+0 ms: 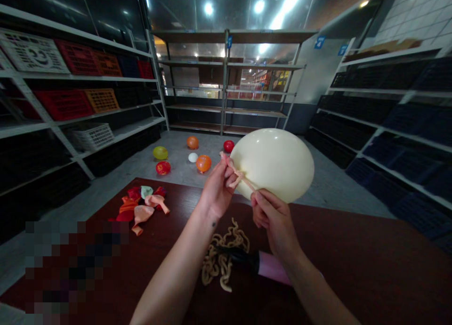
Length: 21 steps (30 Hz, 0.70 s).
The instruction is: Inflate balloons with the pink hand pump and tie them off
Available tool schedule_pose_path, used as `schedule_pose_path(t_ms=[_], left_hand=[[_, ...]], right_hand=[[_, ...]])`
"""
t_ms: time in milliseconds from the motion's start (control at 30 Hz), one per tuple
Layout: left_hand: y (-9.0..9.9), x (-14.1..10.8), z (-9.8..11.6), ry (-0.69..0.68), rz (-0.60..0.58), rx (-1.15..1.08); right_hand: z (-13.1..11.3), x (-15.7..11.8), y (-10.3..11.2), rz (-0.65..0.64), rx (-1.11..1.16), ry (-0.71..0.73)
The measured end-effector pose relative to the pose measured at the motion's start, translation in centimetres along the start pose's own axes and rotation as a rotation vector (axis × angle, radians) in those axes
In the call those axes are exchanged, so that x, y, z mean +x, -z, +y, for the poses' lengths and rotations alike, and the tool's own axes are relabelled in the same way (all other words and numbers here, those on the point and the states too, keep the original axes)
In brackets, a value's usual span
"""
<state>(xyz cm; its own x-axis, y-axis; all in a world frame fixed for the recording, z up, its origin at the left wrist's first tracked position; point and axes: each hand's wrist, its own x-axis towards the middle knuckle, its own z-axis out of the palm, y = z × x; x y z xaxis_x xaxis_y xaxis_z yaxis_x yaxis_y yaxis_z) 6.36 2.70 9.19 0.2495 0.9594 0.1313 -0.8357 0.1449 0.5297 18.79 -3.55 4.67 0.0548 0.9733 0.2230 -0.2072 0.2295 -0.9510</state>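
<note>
A large cream-white inflated balloon is up in front of me, above the far edge of the table. At its near left side, a pinkish-beige cord is looped and runs between my hands; the balloon's neck is hard to make out there. My left hand pinches the cord's upper left part, its fingers closed close to the balloon. Lower and to the right, my right hand grips the cord's other end between thumb and fingers. Below my hands, a tangled heap of beige cord lies on the table.
On the dark red table lie uninflated balloons at left and a pink-and-black cylindrical tool beneath my right forearm. Several small inflated balloons rest on the floor beyond. Shelves with crates line the sides.
</note>
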Motion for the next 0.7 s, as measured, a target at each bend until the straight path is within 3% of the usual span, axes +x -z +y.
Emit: schedule_pose_path(t_ms=[167, 367, 567, 700], left_hand=[[0.4, 0.3, 0.4, 0.089, 0.024, -0.107], [0.1, -0.1, -0.9, -0.098, 0.014, 0.108], [0.2, 0.2, -0.5, -0.059, 0.041, 0.045], [0.2, 0.2, -0.7, -0.173, 0.013, 0.127]], right_hand=[[-0.1, 0.0, -0.1, -0.003, 0.053, -0.035], [-0.4, 0.4, 0.5, 0.029, 0.039, -0.017], [-0.7, 0.5, 0.6, -0.006, 0.076, -0.047], [-0.8, 0.6, 0.8, -0.032, 0.114, -0.077]])
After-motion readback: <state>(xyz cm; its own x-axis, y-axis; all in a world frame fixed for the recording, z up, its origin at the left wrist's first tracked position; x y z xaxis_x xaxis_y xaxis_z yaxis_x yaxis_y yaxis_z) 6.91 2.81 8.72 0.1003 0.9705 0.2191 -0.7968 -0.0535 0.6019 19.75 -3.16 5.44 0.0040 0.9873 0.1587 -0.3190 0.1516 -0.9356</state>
